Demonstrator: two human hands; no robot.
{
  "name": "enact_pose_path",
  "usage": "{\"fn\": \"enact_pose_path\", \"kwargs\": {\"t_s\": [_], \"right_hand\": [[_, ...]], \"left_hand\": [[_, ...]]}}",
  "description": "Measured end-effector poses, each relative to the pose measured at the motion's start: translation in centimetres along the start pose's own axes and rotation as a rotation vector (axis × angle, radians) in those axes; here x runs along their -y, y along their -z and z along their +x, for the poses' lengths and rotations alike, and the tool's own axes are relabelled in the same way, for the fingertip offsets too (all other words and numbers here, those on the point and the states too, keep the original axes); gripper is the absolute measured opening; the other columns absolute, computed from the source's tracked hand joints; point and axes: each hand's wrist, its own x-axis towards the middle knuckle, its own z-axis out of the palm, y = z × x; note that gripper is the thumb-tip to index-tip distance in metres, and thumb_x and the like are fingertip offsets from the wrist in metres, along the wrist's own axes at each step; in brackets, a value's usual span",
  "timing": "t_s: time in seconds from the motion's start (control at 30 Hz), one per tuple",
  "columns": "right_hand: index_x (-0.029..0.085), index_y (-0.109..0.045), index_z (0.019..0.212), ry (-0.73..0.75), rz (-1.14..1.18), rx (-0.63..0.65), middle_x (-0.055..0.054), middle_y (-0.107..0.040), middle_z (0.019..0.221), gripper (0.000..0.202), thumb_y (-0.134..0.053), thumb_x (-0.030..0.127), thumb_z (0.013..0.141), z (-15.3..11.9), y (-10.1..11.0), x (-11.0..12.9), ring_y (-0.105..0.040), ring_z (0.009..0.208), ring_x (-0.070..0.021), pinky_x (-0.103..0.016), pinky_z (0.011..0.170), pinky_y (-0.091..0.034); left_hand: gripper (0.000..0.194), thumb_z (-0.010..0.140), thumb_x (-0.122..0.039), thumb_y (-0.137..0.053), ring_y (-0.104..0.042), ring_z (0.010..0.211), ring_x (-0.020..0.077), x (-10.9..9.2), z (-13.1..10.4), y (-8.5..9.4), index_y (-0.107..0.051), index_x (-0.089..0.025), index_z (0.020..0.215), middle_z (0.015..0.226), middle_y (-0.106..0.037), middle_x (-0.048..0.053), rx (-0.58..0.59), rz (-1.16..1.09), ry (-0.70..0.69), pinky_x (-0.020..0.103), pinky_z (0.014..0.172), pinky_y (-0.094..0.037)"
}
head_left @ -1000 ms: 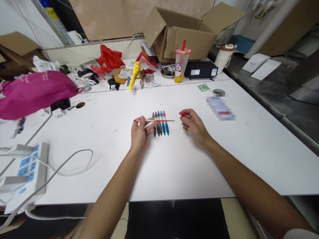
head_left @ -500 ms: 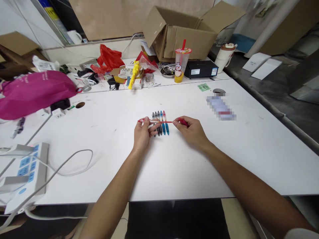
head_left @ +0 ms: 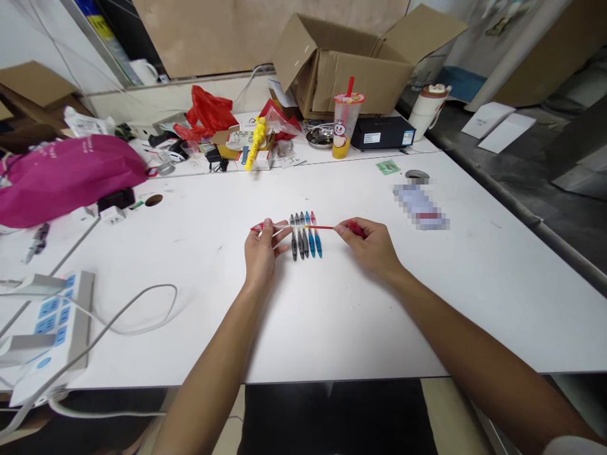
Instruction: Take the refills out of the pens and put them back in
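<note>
My left hand (head_left: 260,258) is closed on a clear pen barrel (head_left: 257,227) with a red end, pinched under the thumb. Between the hands stretches a thin red ink refill (head_left: 324,227), level with the table. The fingertips of my right hand (head_left: 374,248) pinch the refill's right end, and a red pen grip (head_left: 356,227) is tucked in the same hand. Under the refill, several click pens (head_left: 312,244) lie side by side on the white table (head_left: 332,322), some with dark grips and some with blue ones.
A plastic drink cup (head_left: 342,129) stands at the back, before an open cardboard box (head_left: 360,76). On the left are a magenta bag (head_left: 76,174) and a power strip (head_left: 78,316) with a looping cable. A tape roll (head_left: 417,175) lies at the right.
My left hand has moved left with the barrel and my right hand slightly right. More of the refill shows between them, and the dark pens are less covered.
</note>
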Motion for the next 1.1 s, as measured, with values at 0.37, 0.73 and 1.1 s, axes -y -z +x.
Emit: {"fn": "enact_pose_path", "kwargs": {"t_s": [0.37,0.73,1.1], "right_hand": [[0.020,-0.074,0.082,-0.007,-0.001,0.067,0.002,-0.047,0.063,0.036,-0.068,0.055,0.087,-0.4,-0.7,-0.1,-0.039,0.059,-0.0130,-0.029,0.055,-0.035],[0.022,-0.073,0.097,0.042,0.056,0.170,0.002,-0.052,0.065,0.040,-0.054,0.058,0.096,0.0,-0.2,-0.6,-0.044,0.058,-0.0133,-0.029,0.057,-0.039],[0.024,-0.079,0.098,0.073,-0.026,0.196,-0.005,-0.076,0.091,0.023,-0.069,0.042,0.088,-0.1,-0.1,-0.1,-0.066,0.083,-0.0209,-0.038,0.078,-0.053]], "left_hand": [[0.033,0.090,-0.046,-0.071,-0.077,0.087,0.0177,0.9,-0.7,-0.9,-0.059,-0.017,0.101,0.112,-0.075,0.014,0.125,-0.025,0.039,0.019,0.058,-0.056],[0.032,0.093,-0.047,-0.067,-0.079,0.085,0.0183,0.8,-0.6,-0.9,-0.053,-0.019,0.100,0.107,-0.076,0.012,0.146,-0.079,0.078,0.018,0.057,-0.056],[0.034,0.092,-0.047,-0.068,-0.078,0.085,0.0188,1.0,-0.7,-1.0,-0.052,-0.020,0.104,0.106,-0.076,0.011,0.168,-0.064,0.067,0.020,0.059,-0.057]]}}
